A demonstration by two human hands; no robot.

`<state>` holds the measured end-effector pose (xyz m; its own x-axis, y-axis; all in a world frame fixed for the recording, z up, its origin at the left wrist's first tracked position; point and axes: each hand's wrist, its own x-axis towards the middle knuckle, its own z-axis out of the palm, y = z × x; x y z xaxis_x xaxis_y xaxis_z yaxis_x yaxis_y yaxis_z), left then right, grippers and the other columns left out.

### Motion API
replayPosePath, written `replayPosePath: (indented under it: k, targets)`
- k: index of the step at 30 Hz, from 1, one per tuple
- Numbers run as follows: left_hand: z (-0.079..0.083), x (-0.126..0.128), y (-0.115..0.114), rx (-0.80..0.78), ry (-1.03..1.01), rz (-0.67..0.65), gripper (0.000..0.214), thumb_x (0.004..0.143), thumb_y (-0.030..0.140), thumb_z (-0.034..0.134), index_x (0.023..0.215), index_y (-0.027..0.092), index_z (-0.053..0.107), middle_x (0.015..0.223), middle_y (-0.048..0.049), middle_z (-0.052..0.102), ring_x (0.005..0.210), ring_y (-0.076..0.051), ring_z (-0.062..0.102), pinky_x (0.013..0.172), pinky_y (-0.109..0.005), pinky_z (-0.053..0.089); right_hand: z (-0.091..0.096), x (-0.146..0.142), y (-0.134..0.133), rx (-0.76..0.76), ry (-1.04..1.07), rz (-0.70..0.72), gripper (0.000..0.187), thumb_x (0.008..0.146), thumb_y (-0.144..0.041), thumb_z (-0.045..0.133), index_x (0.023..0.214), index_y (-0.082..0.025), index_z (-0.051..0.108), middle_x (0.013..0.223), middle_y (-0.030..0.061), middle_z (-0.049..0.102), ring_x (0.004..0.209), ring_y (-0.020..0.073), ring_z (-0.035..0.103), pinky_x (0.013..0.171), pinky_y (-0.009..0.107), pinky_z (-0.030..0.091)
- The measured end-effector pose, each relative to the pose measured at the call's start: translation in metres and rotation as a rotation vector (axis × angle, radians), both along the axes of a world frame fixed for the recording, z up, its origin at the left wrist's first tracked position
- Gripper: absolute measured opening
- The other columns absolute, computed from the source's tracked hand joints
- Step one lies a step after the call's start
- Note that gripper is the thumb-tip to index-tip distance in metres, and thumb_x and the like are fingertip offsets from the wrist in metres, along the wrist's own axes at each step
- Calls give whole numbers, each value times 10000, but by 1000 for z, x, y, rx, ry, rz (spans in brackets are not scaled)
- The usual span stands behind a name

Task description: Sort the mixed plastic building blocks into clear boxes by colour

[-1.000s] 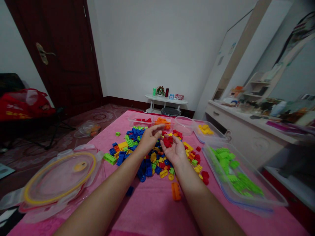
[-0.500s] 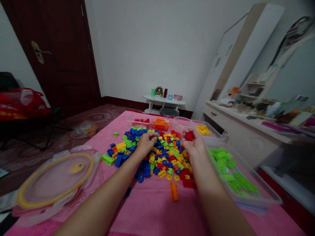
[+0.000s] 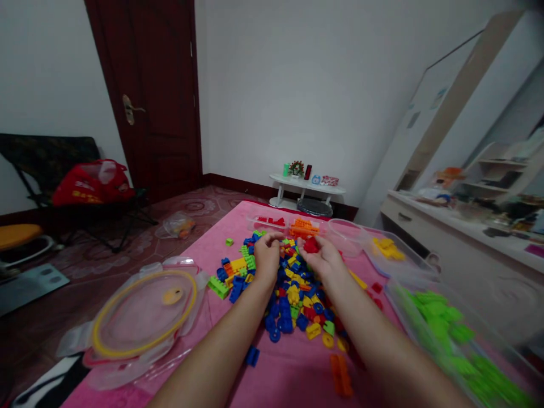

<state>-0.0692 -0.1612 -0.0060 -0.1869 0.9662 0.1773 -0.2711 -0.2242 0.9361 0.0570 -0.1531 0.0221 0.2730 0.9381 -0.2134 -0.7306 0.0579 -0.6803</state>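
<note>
In the head view, the red building bricks (image 3: 311, 245) sit near the middle of the frame, cupped in the right hand (image 3: 325, 258), whose palm is turned up with fingers curled around them. The left hand (image 3: 267, 255) is just beside, over the heap of mixed plastic bricks (image 3: 293, 283) on the pink cloth (image 3: 297, 374); its fingers are bent inward, and I cannot tell whether they pinch anything. The red bricks look like hard, hollow plastic: likely light, stiff and hard to break, though smooth enough to slide over one another (a loose handful could spill through gaps between fingers). The best hold on one brick is probably thumb and fingertip on opposite flat side walls; for several, a closed cup. The orange brick (image 3: 341, 375) at the lower centre-right, lying apart, seems easiest to pinch across its long sides.
</note>
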Motion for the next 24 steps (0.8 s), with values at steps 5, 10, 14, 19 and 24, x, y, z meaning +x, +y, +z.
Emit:
replayPosePath:
  k: [5,10,14,19,24]
  targets:
    - [1,-9,6,-10,-38,27,252,721,104,445,872,138,643,882,-51,679,685,-111,634,560,-192,492,55,-34,83,-99,-100,-23,179,892,-277,444,730,-201,452,597,-48,500,512,97,515,519,261,520]
    - [6,-17,8,-6,-39,62,241,708,104,447,841,145,644,863,-42,680,690,-113,632,575,-195,495,59,-44,100,-176,-258,-29,301,819,-500,556,831,-203,508,675,-32,534,539,124,547,577,371,525]
    - [7,-16,8,20,-24,71,239,718,104,450,836,148,654,857,-40,687,693,-116,639,579,-200,501,40,-35,58,-187,-382,-45,262,861,-446,540,844,-185,547,702,0,568,545,123,576,570,320,525]
    - [12,-14,8,98,40,66,268,729,76,430,838,154,662,864,-34,696,709,-116,644,622,-210,511,41,3,-21,-51,-593,-25,209,892,-320,532,832,-141,621,864,107,657,628,164,652,501,268,513]
    - [38,-20,-4,184,45,56,274,726,45,412,850,117,645,860,-55,678,689,-108,623,616,-209,503,56,80,-106,39,-742,-165,184,891,-219,536,843,-144,697,978,180,667,706,179,677,494,258,492]
